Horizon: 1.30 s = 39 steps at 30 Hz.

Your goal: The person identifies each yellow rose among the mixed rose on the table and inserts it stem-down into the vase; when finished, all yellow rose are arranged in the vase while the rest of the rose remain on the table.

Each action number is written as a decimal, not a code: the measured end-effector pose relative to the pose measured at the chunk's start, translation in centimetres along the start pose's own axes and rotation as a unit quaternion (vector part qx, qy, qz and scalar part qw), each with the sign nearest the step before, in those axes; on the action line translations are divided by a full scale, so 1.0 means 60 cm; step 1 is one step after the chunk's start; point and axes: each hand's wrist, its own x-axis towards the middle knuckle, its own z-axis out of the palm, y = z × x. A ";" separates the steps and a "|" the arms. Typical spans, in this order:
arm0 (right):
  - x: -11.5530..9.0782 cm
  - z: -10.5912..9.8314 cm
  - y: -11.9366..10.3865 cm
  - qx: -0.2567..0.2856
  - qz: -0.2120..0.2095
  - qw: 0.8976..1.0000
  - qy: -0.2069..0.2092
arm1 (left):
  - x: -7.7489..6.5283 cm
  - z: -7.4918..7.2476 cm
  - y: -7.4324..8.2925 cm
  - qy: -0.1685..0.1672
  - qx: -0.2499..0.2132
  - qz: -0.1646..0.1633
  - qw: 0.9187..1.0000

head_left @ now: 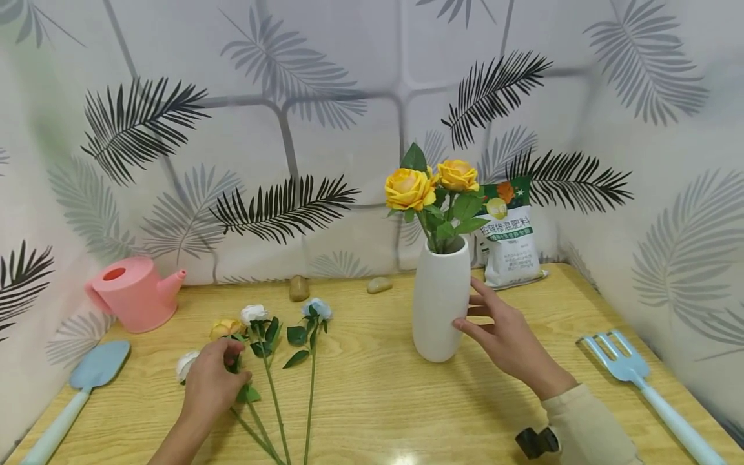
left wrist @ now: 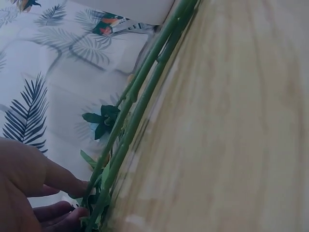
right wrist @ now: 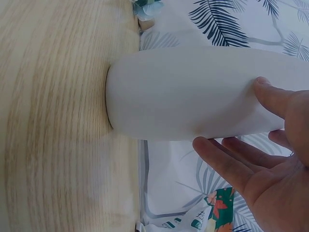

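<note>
A white vase (head_left: 440,303) stands upright on the table, holding several yellow roses (head_left: 410,189) with green leaves. My right hand (head_left: 504,336) touches the vase's right side; in the right wrist view, the thumb and fairly straight fingers (right wrist: 224,157) lie against it. At the left, my left hand (head_left: 214,381) is at the leaves and stems of flowers lying on the table, its thumb and index finger apart. Around it lie a yellow rose (head_left: 227,328), a white rose (head_left: 254,314) and another white rose (head_left: 185,366), partly hidden. A blue rose (head_left: 317,309) lies farther right.
A pink watering can (head_left: 139,297) and a blue trowel (head_left: 87,381) are at the left. A blue garden fork (head_left: 630,368) lies at the right, and a fertilizer bag (head_left: 511,248) stands behind the vase. Two stones (head_left: 299,289) lie along the back edge.
</note>
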 end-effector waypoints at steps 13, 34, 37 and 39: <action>0.000 0.001 0.001 -0.001 0.001 1.000 -0.001 | -0.002 0.000 -0.001 0.018 -0.007 0.004 1.000; -0.001 0.001 0.000 -0.007 -0.002 1.000 0.001 | -0.002 -0.022 0.008 0.114 -0.026 -0.008 0.993; 0.000 0.001 0.000 -0.008 -0.004 1.000 0.000 | -0.002 -0.024 0.008 0.113 -0.026 -0.011 0.993; 0.000 0.001 0.000 -0.009 -0.004 1.000 0.000 | -0.001 -0.026 0.007 0.112 -0.031 -0.014 0.993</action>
